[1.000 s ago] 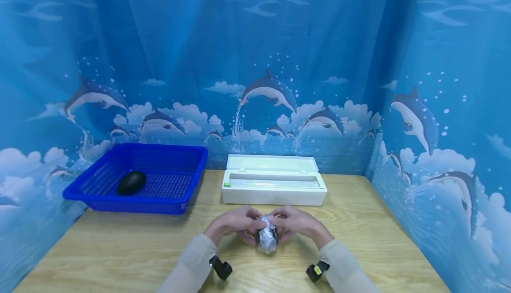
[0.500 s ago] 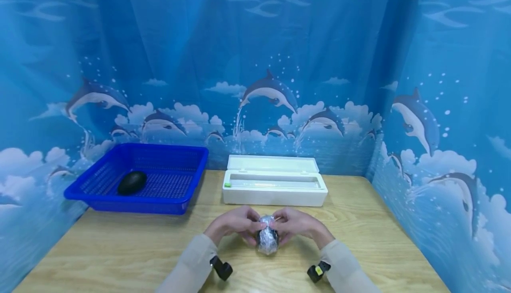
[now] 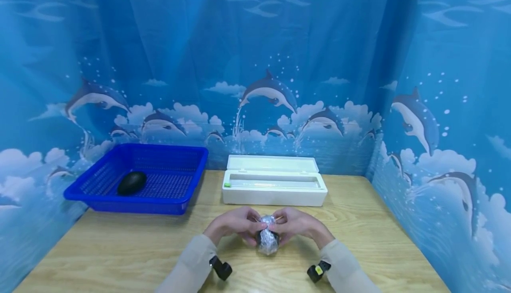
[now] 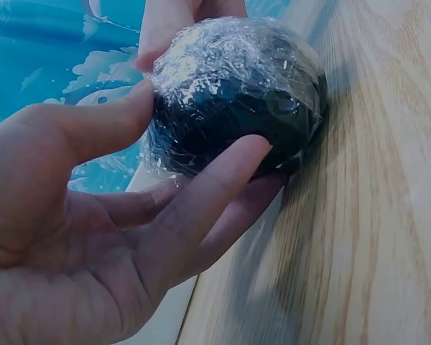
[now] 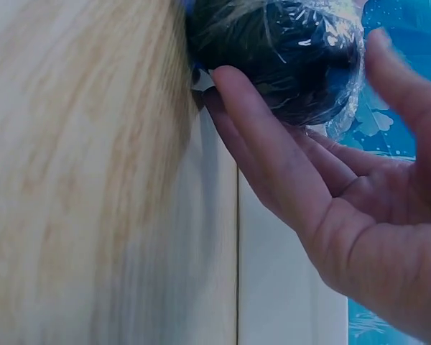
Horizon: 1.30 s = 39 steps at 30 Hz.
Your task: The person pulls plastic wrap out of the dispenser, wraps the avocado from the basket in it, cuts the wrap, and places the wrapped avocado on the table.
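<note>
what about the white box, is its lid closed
No, the head view shows the white box with its lid raised along the back, leaving its long recess exposed.

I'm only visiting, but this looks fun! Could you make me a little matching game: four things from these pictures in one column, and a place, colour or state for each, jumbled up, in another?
Things:
1. basket
2. plain dark oval object
3. long box
4. film-wrapped dark object

Places, colours and states:
A. white, standing open
B. held between the left hand and the right hand
C. blue, with many small holes
D. resting inside the basket

Right pairs: 1-C, 2-D, 3-A, 4-B
</note>
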Tool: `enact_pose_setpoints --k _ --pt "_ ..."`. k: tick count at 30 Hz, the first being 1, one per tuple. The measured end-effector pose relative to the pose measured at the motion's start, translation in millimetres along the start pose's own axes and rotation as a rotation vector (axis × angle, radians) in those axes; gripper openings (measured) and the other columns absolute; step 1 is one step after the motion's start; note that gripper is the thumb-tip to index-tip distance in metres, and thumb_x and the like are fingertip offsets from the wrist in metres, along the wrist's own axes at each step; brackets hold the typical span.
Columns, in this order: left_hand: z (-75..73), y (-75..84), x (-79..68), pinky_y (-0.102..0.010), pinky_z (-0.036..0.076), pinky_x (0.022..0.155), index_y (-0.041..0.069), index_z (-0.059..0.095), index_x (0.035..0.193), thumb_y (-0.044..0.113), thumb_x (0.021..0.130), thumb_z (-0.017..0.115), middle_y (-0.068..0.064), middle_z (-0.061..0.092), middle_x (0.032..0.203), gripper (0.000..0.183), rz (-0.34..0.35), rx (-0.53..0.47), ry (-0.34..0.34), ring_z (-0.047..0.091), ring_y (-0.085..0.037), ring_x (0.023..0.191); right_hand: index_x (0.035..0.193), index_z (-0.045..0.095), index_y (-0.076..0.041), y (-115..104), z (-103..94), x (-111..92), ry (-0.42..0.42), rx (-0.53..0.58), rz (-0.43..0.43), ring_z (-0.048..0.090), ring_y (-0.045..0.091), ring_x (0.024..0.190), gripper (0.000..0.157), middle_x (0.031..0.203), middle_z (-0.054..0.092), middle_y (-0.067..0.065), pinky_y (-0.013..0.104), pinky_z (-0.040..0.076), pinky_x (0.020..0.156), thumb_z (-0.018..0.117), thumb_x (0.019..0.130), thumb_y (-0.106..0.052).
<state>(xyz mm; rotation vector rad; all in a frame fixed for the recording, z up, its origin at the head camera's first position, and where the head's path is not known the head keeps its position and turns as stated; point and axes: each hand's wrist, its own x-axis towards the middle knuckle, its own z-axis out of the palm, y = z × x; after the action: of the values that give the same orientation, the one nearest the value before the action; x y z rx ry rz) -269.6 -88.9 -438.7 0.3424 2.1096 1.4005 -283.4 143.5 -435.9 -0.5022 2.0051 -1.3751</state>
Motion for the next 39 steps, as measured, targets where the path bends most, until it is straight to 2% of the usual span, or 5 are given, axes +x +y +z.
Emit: enact_pose_setpoints --k 17,24,32,35,39 --pt "-0.1 0.8 5.8 -0.031 0.065 0.068 -0.002 0.063 0.116 0.018 0.097 0.072 -0.014 0.067 0.108 0.029 0.025 -0.004 0.012 0.072 -0.02 0.075 0.119 0.066 0.008 -5 2.6 -1 0.022 -0.069 0.001 0.074 0.024 0.095 0.039 0.109 0.075 0.015 0.041 0.066 0.077 0.078 0.092 -0.016" --pt "-0.7 0.6 5.2 -0.034 0.065 0.074 -0.001 0.061 0.125 0.022 0.097 0.072 -0.015 0.065 0.117 0.037 0.045 -0.027 0.016 0.073 -0.023 0.086 0.12 0.064 0.007 -10 1.5 -6 0.074 -0.124 -0.02 0.072 0.021 0.091 0.044 0.106 0.076 0.013 0.041 0.065 0.074 0.082 0.087 -0.016" --pt "-4.0 2.5 -1.0 -0.042 0.066 0.079 -0.002 0.037 0.151 0.047 0.111 0.038 -0.025 0.069 0.114 0.064 0.102 -0.181 0.019 0.076 -0.033 0.092 0.125 0.064 -0.002 -19 2.5 -8 0.352 -0.443 -0.244 0.067 0.022 0.104 0.064 0.116 0.071 0.009 0.034 0.062 0.086 0.093 0.073 -0.025" --pt "-4.7 3.1 -1.2 -0.04 0.066 0.077 0.003 0.029 0.157 0.051 0.112 0.028 -0.026 0.069 0.111 0.067 0.104 -0.243 -0.037 0.077 -0.033 0.086 0.123 0.062 -0.005 -21 7.2 -7 0.379 -0.467 -0.351 0.066 0.026 0.11 0.064 0.119 0.069 0.01 0.03 0.062 0.087 0.094 0.07 -0.02" --pt "-4.9 4.8 -1.0 -0.037 0.065 0.079 0.002 0.033 0.154 0.048 0.112 0.031 -0.026 0.064 0.12 0.062 0.137 -0.3 -0.058 0.076 -0.032 0.089 0.123 0.06 -0.008 -23 10.5 -7 0.343 -0.477 -0.439 0.066 0.029 0.116 0.062 0.123 0.067 0.009 0.036 0.06 0.097 0.092 0.071 -0.01"
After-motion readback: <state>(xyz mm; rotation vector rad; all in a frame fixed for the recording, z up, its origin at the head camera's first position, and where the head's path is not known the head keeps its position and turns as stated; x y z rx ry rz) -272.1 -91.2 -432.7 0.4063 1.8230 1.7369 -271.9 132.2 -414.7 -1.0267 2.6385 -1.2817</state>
